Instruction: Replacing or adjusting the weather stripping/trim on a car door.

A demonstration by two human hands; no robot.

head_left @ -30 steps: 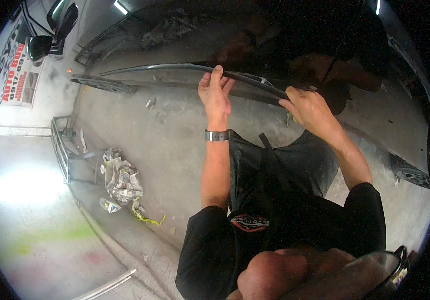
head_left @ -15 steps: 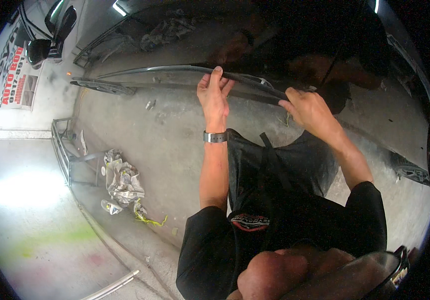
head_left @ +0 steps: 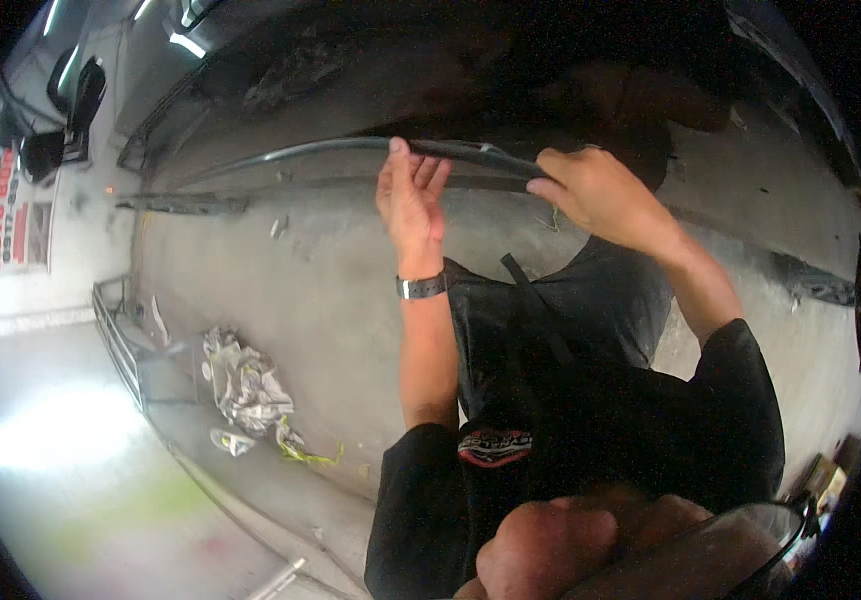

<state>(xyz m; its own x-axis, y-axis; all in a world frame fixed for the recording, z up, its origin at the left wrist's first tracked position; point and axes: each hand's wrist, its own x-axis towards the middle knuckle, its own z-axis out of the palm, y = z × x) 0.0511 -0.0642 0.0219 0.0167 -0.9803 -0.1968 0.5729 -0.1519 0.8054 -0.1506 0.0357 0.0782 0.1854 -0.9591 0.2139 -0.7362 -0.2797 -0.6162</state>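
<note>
A long, thin, curved dark trim strip (head_left: 323, 144) runs across the view beside a glossy dark car body (head_left: 471, 70). My left hand (head_left: 413, 205) holds the strip near its middle from below, palm turned toward me, thumb and fingers on it. My right hand (head_left: 601, 195) is closed round the strip farther right, knuckles up. I cannot make out whether the strip is joined to the car. A dark wheel (head_left: 819, 280) shows at the right, partly in shadow.
At the left are a car side mirror (head_left: 46, 155), a banner (head_left: 6, 230) on the wall and a metal rack (head_left: 116, 320). Crumpled paper (head_left: 246, 385) lies on the concrete floor (head_left: 281, 260). A bright light reflection (head_left: 61, 430) shows at lower left.
The view has rotated, so the wall, rack and paper sit lower and the wheel higher. Both hands, still on the strip, appear farther left, and my right hand higher.
</note>
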